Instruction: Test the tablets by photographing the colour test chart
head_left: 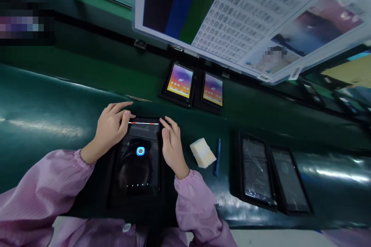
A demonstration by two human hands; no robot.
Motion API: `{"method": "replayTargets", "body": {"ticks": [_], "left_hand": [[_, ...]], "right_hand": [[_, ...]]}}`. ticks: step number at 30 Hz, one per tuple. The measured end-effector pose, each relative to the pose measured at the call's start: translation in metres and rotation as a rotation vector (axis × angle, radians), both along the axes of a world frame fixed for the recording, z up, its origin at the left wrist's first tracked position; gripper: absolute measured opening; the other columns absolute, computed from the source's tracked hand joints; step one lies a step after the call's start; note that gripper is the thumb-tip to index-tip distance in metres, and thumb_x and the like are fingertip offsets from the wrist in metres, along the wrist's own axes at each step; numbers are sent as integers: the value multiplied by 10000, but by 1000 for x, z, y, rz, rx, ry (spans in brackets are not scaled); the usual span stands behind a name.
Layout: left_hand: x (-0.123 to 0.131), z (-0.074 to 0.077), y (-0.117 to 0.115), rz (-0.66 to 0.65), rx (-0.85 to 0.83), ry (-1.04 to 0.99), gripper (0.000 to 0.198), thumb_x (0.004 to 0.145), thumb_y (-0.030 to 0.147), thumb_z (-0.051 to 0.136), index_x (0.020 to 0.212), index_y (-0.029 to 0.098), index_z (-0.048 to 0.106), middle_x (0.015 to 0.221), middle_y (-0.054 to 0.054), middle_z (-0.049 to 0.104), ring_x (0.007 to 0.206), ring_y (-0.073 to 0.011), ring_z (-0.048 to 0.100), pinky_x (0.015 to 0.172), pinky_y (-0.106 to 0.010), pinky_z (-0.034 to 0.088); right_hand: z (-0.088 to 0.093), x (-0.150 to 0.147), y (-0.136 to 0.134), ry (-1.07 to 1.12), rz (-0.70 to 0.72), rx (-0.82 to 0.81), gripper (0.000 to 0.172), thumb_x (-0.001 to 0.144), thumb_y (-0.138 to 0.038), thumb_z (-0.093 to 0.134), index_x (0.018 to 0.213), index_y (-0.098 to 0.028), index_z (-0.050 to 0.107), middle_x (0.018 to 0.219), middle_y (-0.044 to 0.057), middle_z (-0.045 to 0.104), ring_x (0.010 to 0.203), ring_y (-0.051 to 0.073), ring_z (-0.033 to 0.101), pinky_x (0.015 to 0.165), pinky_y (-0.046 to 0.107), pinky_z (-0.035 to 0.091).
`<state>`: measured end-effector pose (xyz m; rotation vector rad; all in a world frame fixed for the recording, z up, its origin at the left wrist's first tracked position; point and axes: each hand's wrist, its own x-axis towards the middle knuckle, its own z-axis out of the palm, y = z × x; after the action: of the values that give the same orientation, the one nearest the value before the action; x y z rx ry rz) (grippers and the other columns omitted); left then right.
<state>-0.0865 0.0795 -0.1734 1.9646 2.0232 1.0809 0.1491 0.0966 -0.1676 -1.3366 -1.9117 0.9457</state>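
A dark tablet (138, 162) lies in a black tray on the green bench right in front of me, its screen showing a blue round icon and a thin red-white line at the top. My left hand (111, 127) rests on the tablet's upper left corner, fingers curled with the fingertips touching its edge. My right hand (172, 144) lies along the tablet's right edge, fingers stretched together toward the top right corner. Neither hand lifts the tablet. Both arms wear pink sleeves.
Two lit tablets (180, 82) (213, 89) lean at the back. A folded white cloth (202, 153) and a blue pen (217, 157) lie right of my hand. Two dark film-covered tablets (256, 170) (290, 179) sit in trays farther right. A large test chart (249, 11) hangs overhead.
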Motion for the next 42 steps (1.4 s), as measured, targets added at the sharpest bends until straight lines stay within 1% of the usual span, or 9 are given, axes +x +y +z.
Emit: {"method": "replayTargets", "body": {"ticks": [8, 11, 13, 16, 19, 27, 35, 38, 42], "left_hand": [[1, 0, 3, 26, -19, -7, 577, 1084, 391, 316, 828, 225, 805, 1299, -60, 753, 1128, -306, 664, 966, -504, 515], [1, 0, 3, 29, -33, 11, 587, 1085, 383, 301, 787, 236, 784, 1338, -50, 743, 1173, -305, 669, 986, -505, 516], [2, 1, 1, 29, -36, 34, 583, 1085, 378, 298, 793, 232, 782, 1418, -53, 702, 1234, -319, 657, 1021, -522, 504], [5, 3, -3, 28, -28, 76, 546, 1079, 380, 327, 862, 216, 800, 1545, -76, 598, 1337, -354, 612, 1098, -566, 460], [9, 4, -6, 24, -23, 105, 499, 1069, 379, 366, 920, 205, 809, 1586, -95, 547, 1372, -375, 592, 1144, -599, 426], [9, 0, -3, -3, -69, 76, 523, 1079, 347, 307, 932, 194, 785, 1531, -111, 608, 1320, -339, 628, 1095, -552, 484], [9, 4, -3, -14, -105, 4, 540, 1079, 357, 288, 891, 196, 768, 1454, -111, 672, 1274, -335, 634, 1081, -548, 469], [9, 3, -3, -22, -122, -31, 560, 1076, 367, 270, 843, 201, 752, 1449, -111, 675, 1285, -343, 623, 1087, -556, 457], [10, 4, -4, -31, -156, -99, 557, 1071, 391, 263, 839, 205, 735, 1452, -124, 671, 1318, -349, 601, 1124, -579, 421]], "right_hand": [[-3, -2, -1, 3, -13, 43, 464, 1121, -474, 327, 1385, -252, 638, 1510, 114, 564, 1454, 264, 480, 1261, 559, 373], [-4, -3, -1, -21, -3, 78, 458, 1121, -466, 323, 1356, -220, 629, 1508, 136, 558, 1450, 268, 479, 1251, 556, 380], [-5, -3, -1, -51, 5, 99, 458, 1122, -470, 317, 1361, -217, 616, 1532, 145, 533, 1461, 274, 466, 1247, 565, 378], [-6, -3, -2, -98, 22, 119, 475, 1123, -484, 308, 1409, -225, 584, 1585, 148, 483, 1494, 287, 433, 1247, 582, 369], [-7, -4, -2, -121, 37, 137, 507, 1124, -495, 293, 1450, -211, 557, 1597, 158, 473, 1498, 297, 429, 1245, 587, 366], [-12, -3, 0, -117, 21, 160, 535, 1125, -516, 260, 1436, -215, 574, 1582, 160, 496, 1481, 306, 457, 1233, 604, 366], [-11, -3, 1, -138, 34, 164, 540, 1123, -509, 281, 1447, -188, 571, 1591, 177, 477, 1492, 315, 437, 1235, 615, 364], [-9, -3, 0, -158, 31, 173, 504, 1120, -487, 310, 1451, -208, 569, 1592, 168, 479, 1482, 318, 454, 1226, 612, 382], [-7, -3, -2, -166, 33, 177, 514, 1117, -483, 311, 1444, -190, 577, 1586, 178, 484, 1470, 317, 470, 1223, 603, 395]]}}
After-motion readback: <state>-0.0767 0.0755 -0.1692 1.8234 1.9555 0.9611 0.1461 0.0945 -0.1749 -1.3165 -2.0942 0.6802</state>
